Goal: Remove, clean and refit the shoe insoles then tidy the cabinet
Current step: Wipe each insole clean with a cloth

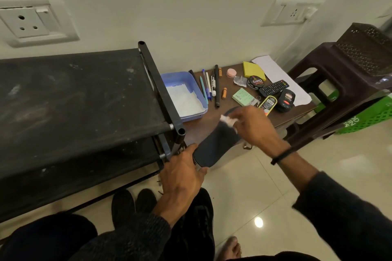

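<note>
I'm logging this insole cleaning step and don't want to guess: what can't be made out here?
All in the head view:
- Right hand and the white wipe it pinches: motion-blurred.
- Insole: heel end covered by the left hand; front end behind the right hand.
- Black shoes on the floor: partly hidden by the left arm.
- Green crate: lettering cut off by the stool.

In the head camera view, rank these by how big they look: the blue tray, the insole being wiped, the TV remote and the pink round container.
1. Insole, though it is nearer the camera, so its lead over the tray is unsure.
2. Blue tray.
3. TV remote.
4. Pink round container.
</note>
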`<move>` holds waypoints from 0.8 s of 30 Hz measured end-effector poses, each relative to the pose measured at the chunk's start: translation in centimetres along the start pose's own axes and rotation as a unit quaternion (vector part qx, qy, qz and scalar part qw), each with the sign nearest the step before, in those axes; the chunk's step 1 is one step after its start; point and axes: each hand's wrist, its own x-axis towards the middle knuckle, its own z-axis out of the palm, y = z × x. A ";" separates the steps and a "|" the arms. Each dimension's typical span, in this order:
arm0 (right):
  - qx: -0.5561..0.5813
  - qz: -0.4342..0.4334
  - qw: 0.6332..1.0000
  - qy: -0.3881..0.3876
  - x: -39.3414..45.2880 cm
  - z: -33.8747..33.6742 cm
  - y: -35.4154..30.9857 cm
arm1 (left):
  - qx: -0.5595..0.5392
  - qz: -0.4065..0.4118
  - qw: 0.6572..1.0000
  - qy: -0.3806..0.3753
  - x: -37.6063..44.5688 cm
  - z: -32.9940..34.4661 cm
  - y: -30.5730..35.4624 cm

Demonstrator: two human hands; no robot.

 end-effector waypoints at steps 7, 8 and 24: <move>-0.169 0.027 0.985 0.016 6.8 -0.5 3.4 | 0.016 -0.002 1.000 0.007 0.4 0.4 -0.2; -0.190 0.033 0.981 -0.001 6.7 -0.4 3.4 | 0.018 -0.001 1.000 0.006 0.4 0.5 -0.4; -0.128 0.118 0.983 -0.053 -4.5 4.4 -5.6 | -0.005 0.017 1.000 0.024 0.0 0.4 -0.3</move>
